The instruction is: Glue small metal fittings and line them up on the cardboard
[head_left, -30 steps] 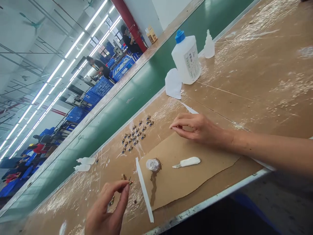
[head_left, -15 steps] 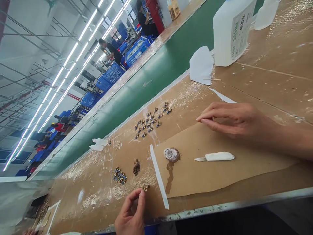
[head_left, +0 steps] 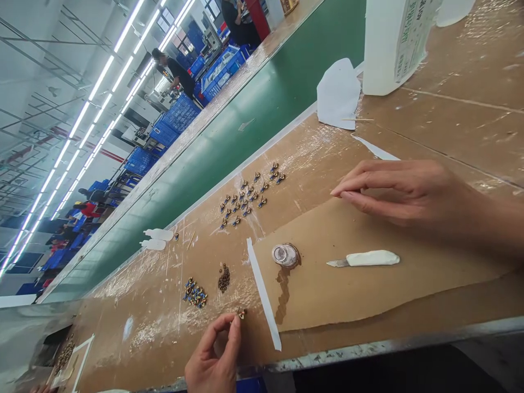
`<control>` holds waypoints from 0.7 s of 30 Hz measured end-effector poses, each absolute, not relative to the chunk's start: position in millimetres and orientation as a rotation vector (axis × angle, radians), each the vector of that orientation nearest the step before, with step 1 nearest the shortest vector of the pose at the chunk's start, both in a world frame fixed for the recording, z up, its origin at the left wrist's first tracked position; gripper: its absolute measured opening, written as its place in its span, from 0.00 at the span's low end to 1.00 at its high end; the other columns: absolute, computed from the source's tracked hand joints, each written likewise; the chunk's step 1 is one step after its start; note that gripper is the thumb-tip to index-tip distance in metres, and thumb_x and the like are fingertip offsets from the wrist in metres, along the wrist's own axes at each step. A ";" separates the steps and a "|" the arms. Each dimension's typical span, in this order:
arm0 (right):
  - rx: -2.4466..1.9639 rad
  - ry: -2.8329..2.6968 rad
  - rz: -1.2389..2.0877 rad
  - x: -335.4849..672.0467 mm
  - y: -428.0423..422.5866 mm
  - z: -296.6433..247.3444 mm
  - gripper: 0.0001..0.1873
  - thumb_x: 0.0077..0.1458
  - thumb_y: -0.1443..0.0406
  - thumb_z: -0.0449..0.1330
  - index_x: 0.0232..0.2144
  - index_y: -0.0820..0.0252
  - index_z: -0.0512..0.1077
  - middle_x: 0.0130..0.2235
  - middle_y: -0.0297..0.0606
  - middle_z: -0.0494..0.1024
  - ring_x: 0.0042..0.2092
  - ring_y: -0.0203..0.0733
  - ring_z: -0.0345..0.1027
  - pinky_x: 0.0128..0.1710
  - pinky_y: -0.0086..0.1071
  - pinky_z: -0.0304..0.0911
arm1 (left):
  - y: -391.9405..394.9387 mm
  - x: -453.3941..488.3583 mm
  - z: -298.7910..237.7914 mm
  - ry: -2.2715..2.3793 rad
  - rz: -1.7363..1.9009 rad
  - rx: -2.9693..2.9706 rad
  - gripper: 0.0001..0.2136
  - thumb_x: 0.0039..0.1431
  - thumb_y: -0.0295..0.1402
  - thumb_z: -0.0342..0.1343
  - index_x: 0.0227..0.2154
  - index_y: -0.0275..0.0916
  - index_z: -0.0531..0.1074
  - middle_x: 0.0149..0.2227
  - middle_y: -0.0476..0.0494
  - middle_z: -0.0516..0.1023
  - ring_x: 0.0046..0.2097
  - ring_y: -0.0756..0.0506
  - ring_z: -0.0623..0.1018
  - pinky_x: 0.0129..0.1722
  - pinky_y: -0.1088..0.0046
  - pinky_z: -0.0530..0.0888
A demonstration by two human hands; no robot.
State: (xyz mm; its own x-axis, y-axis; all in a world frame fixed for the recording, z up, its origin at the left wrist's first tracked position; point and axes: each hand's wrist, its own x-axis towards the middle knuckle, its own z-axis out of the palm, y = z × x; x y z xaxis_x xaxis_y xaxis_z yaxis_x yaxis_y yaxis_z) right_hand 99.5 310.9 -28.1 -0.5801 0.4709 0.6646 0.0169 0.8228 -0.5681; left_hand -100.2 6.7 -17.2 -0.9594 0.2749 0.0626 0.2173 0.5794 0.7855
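Lowered more near the brown worktop's [head_left: 462, 65] edge, the left hand [head_left: 215, 355] pinches a tiny brass part [head_left: 242, 314] tightly for control, while the half-curled right hand [head_left: 393, 191] holds nothing.

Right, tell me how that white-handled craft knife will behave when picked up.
The craft knife probably feels light, being a slim handle with a small blade. Its rounded white handle may roll slightly if pushed across the cardboard sheet. The bare metal blade looks stiff and likely sharp.
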 end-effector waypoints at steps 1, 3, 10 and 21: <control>-0.360 -2.117 0.650 99.5 311.0 -28.0 0.07 0.57 0.65 0.56 0.34 0.55 0.74 0.36 0.34 0.77 0.35 0.33 0.70 0.35 0.29 0.65 | 7.0 -100.1 -16.7 2.727 1.349 0.417 0.16 0.36 0.46 0.67 0.27 0.41 0.77 0.27 0.53 0.78 0.31 0.54 0.74 0.36 0.86 0.70; -0.371 -2.115 0.655 99.9 310.9 -27.5 0.07 0.57 0.65 0.55 0.34 0.54 0.74 0.36 0.34 0.77 0.35 0.34 0.71 0.35 0.29 0.65 | 7.3 -100.6 -16.0 2.716 1.352 0.413 0.16 0.35 0.46 0.67 0.27 0.42 0.77 0.27 0.53 0.78 0.32 0.55 0.74 0.36 0.88 0.69; -0.370 -2.109 0.642 100.8 309.5 -25.9 0.06 0.57 0.65 0.56 0.34 0.54 0.73 0.35 0.32 0.76 0.35 0.31 0.70 0.34 0.28 0.65 | 4.3 -106.1 -16.2 2.762 1.227 0.464 0.16 0.37 0.48 0.65 0.27 0.43 0.77 0.29 0.53 0.79 0.33 0.53 0.74 0.38 0.84 0.69; -0.347 -2.111 0.618 100.4 310.7 -28.4 0.05 0.57 0.67 0.57 0.34 0.58 0.73 0.35 0.33 0.76 0.35 0.30 0.70 0.35 0.26 0.64 | 2.6 -109.9 -12.5 2.727 1.170 0.482 0.17 0.38 0.48 0.65 0.28 0.42 0.77 0.31 0.52 0.79 0.35 0.52 0.74 0.42 0.83 0.67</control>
State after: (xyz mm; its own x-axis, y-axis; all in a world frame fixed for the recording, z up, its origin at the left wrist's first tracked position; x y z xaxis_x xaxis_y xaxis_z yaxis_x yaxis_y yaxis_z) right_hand 100.4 310.7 -28.4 -0.5712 0.4577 0.6814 0.0179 0.8369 -0.5471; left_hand -109.9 2.6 -12.5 -0.9397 0.3421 0.0016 0.2369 0.6473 0.7245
